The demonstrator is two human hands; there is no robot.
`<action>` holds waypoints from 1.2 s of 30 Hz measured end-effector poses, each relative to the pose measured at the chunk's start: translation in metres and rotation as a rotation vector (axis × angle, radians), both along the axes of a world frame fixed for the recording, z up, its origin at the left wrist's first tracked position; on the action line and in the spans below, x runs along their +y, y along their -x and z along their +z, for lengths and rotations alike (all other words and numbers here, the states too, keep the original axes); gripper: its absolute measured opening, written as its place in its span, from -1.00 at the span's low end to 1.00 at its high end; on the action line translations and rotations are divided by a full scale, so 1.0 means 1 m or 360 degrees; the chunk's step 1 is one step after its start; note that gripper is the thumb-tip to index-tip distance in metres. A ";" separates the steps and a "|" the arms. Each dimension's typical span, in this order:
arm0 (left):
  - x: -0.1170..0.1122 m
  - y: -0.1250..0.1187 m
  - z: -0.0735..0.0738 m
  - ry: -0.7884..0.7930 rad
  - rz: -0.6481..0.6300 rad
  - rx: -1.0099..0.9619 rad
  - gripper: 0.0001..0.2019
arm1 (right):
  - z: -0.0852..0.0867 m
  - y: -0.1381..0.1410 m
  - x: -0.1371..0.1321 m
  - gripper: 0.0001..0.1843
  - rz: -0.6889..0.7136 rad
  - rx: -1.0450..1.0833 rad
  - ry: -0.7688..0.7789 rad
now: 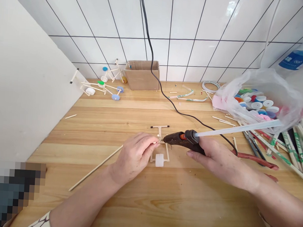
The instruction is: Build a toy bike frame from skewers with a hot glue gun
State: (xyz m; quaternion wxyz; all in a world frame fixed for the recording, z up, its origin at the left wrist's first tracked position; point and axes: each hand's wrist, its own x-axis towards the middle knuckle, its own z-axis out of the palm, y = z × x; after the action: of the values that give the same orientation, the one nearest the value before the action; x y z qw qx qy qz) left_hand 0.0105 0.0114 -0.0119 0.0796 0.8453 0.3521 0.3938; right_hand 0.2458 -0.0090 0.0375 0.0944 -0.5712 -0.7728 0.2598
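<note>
Glue gun (184, 139) points leftward in the head view, and the right hand (213, 155) is wrapped around its handle. A long glue stick (232, 129) sticks out from its rear, toward the right. The left hand (135, 152) is closed narrow, thumb against finger, and seems to pinch the stick frame (167, 152) at its middle. Whether a small loose piece is also between these fingertips, I cannot tell, because the nozzle and the fingers hide it.

The frame lies on the table (176, 204) between both hands, with a white roller (159, 160) at its near end and a black-tipped crossbar (160, 127) at its far end.

For a good joint, I judge, the nozzle should touch the wood only lightly and leave a small drop. The pinching fingers are very near the hot tip, so a little more room would be safer. The sticks should be held motionless until the glue becomes hard. It is also wise to keep glue off the roller. The black cord (177, 110) passes on the far side of the gun, and it should remain slack.
</note>
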 end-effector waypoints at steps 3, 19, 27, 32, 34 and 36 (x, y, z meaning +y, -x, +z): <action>0.000 0.000 0.001 0.0039 0.0003 -0.0026 -0.93 | -0.001 -0.003 -0.003 -0.88 0.0023 -0.0020 -0.0037; 0.000 -0.001 0.003 0.0078 -0.0006 -0.0079 -0.91 | -0.012 0.007 -0.023 -0.78 0.0247 0.0023 -0.0326; 0.002 0.002 -0.001 0.0107 -0.0075 -0.0090 -0.91 | -0.023 0.017 -0.035 -0.78 0.0323 -0.0103 -0.0598; 0.002 0.003 -0.001 0.0122 -0.0092 -0.0064 -0.91 | -0.027 0.018 -0.042 -0.70 0.0445 -0.0209 -0.0607; 0.002 0.003 -0.001 0.0118 -0.0098 -0.0056 -0.91 | -0.027 0.019 -0.042 -0.67 0.0471 -0.0217 -0.0670; 0.003 0.003 -0.001 0.0115 -0.0101 -0.0058 -0.91 | -0.025 0.019 -0.042 -0.67 0.0469 -0.0195 -0.0697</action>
State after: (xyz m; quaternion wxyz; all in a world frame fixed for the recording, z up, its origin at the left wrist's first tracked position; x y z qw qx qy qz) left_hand 0.0073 0.0141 -0.0134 0.1290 0.8454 0.3376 0.3934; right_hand 0.2271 -0.0512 0.0125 0.1298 -0.4332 -0.8897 0.0624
